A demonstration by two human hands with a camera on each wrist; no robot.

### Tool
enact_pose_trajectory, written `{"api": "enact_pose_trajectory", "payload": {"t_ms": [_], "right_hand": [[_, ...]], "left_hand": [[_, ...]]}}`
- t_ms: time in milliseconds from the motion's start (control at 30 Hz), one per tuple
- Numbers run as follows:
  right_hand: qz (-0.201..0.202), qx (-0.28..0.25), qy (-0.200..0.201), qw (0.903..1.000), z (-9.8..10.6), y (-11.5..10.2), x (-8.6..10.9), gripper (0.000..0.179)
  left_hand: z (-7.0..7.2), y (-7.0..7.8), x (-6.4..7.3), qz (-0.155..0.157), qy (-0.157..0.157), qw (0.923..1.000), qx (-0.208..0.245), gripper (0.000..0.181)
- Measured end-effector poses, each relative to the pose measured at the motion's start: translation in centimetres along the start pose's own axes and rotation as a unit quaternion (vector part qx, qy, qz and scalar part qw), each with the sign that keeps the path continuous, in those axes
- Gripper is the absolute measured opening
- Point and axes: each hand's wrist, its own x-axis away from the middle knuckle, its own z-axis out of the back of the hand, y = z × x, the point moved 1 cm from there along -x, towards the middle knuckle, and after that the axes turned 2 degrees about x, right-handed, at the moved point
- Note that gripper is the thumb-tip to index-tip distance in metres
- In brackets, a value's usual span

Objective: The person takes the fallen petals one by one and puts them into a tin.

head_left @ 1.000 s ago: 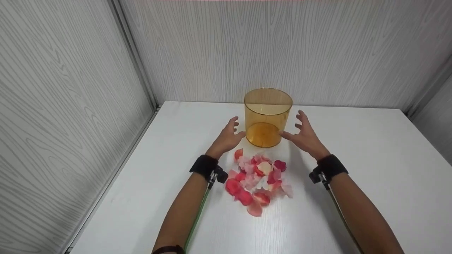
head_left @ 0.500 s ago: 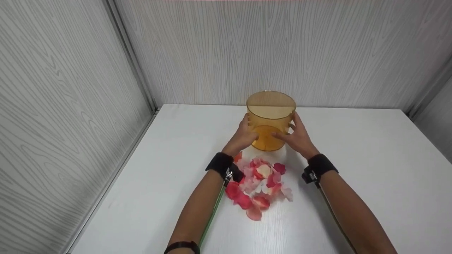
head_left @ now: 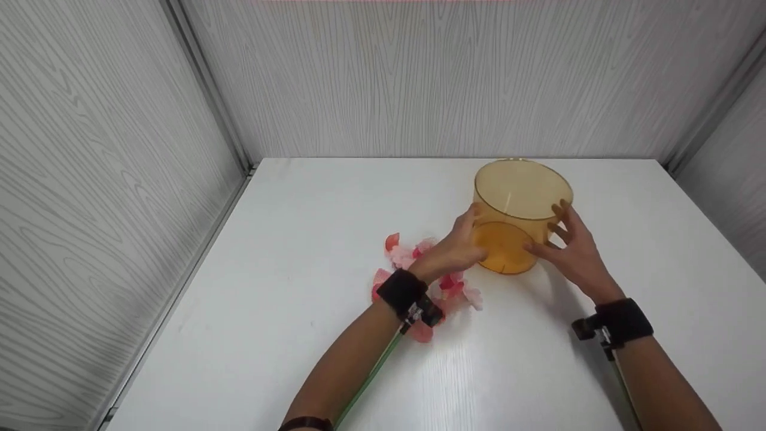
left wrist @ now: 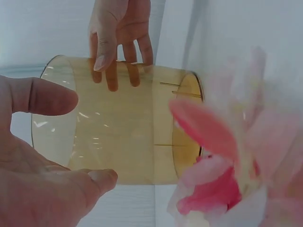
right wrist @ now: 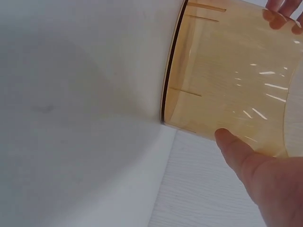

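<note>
A see-through amber plastic bin (head_left: pixel 507 242) is held between both hands over the right half of the table. It leans a little, its wide mouth up and to the right. My left hand (head_left: pixel 450 251) grips its left side, thumb on the near wall; the far fingers are partly hidden. On the opposite side my right hand (head_left: pixel 573 254) holds the wall with spread, curved fingers and a thumb in front. No contents show through the amber wall (right wrist: pixel 232 61). Whether its base touches the table cannot be told.
Loose pink, red and white petals (head_left: pixel 401 256) lie in a heap under my left wrist, partly covered by it; petals (left wrist: pixel 203 127) loom close in the left wrist view. Wood-grain panels (head_left: pixel 383 78) enclose the white table (head_left: pixel 239 311) at back and sides.
Both hands have closed in from either side and taken hold of the bin. It has moved right and nearer, and now leans. The petals have stayed on the table.
</note>
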Motion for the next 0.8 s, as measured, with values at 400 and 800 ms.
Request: {"api": "enact_pose_trajectory", "payload": {"t_ms": [400, 800], "right_hand": [[0.006, 0.016, 0.04, 0.9991, 0.3, 0.2, 7.7, 0.112], [-0.009, -0.054, 0.0, 0.9985, 0.4, 1.5, 10.0, 0.102]], "left_hand": [[1.0, -0.8, 4.8, -0.051, -0.047, 0.9949, -0.073, 0.067], [9.4, -8.7, 1.8, 0.028, 0.121, 0.9709, -0.205, 0.04]]}}
